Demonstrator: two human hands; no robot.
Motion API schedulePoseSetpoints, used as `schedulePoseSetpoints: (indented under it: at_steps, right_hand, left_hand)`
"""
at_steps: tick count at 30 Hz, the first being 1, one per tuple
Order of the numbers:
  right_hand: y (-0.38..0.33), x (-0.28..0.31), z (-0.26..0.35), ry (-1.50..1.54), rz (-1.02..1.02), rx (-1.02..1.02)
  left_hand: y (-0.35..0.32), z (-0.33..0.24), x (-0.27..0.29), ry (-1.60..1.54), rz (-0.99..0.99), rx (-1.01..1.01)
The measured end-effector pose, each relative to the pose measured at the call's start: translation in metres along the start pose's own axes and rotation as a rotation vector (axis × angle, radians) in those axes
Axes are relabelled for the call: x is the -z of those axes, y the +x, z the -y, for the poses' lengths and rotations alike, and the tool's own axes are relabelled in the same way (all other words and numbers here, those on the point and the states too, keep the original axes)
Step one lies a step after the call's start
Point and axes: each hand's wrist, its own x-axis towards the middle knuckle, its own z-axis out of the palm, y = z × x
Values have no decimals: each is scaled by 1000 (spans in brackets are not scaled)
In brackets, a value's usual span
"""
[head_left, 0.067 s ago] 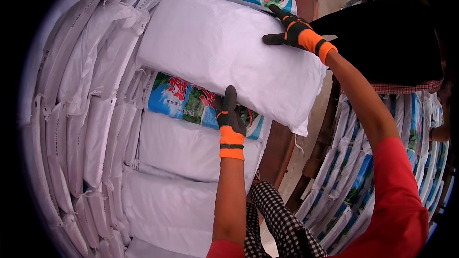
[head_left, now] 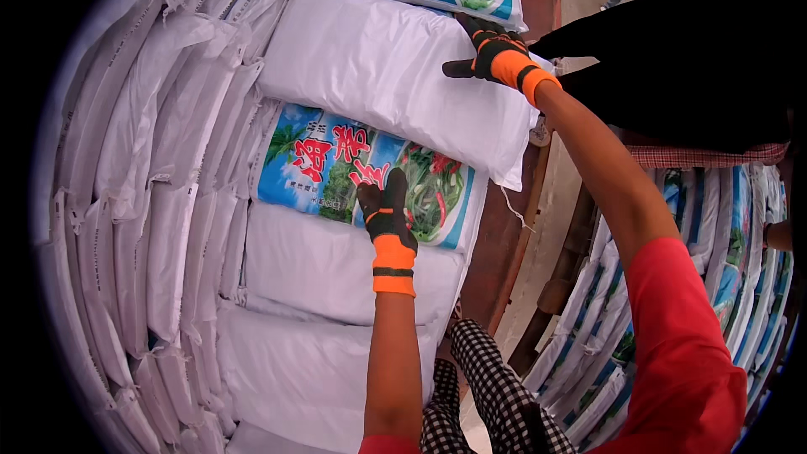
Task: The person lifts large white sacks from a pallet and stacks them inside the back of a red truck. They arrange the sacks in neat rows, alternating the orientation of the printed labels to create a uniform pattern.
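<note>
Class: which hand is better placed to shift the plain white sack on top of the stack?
Probably the right hand: it lies on the white sack. The left hand rests on the printed sack below.

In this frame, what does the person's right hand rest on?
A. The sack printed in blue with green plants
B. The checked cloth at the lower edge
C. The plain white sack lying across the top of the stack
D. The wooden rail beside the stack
C: the gloved right hand lies flat on the plain white sack, while the left hand is on the printed sack below.
</note>
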Motion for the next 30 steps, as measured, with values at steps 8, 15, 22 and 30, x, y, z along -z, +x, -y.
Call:
schedulePoseSetpoints:
  at_steps: [8, 15, 22, 30]
  right_hand:
    - [-144, -199, 61, 28, 326, -6]
    - [-370, -151, 187, 897, 336, -370]
    - [-548, -193, 262, 876, 1291, -1051]
    - [-588, -259, 286, 1005, 1148, -885]
  left_hand:
    - [-71, 66, 291, 1822, -400, -99]
    - [-58, 88, 313, 1801, -288, -189]
    - [-95, 67, 312, 1834, -57, -210]
    - [-81, 64, 316, 1969, 192, -154]
